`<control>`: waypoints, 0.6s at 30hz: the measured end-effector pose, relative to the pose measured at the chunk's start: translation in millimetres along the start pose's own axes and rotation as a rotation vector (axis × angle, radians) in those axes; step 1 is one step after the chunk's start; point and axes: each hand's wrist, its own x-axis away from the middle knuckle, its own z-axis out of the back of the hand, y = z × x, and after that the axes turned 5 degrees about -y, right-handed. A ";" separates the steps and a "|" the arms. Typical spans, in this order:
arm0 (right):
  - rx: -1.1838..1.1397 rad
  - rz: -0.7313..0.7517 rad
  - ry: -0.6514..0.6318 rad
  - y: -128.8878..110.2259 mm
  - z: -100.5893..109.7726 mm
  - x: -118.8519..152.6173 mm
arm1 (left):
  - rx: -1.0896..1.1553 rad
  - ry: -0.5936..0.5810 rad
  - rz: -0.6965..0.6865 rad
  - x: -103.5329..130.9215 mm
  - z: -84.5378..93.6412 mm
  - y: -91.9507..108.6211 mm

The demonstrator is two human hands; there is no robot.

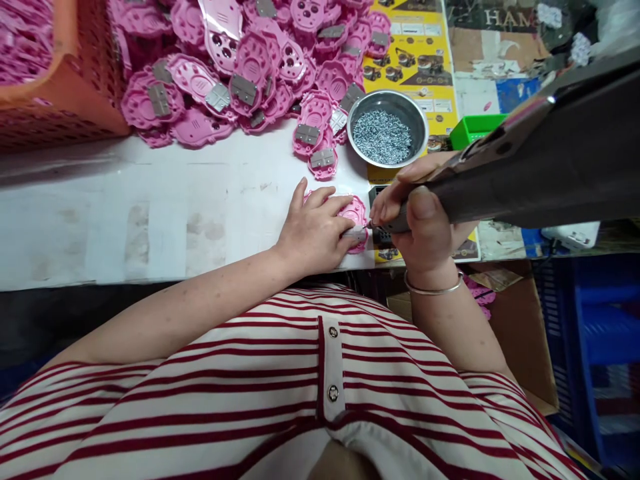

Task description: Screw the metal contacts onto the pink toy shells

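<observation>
Near the tabletop's (105, 227) front edge, the left hand (317, 230), fingers spread, presses a glossy pink moulded plastic shell (356, 212) with a flat grey plate. The right hand (425, 220) grips a dark, smooth power screwdriver (480, 190), closed around it.

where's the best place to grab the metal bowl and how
Probably pinch the metal bowl at its near-left rim, coming from that side. The bowl stands upright, its thin rim above the small metal pieces; pink parts crowd the far left, and the right hand is by the near right.
</observation>
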 end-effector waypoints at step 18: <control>-0.034 0.369 0.359 -0.1 19.5 2.9 | 0.011 -0.002 -0.010 2.0 -3.0 -2.8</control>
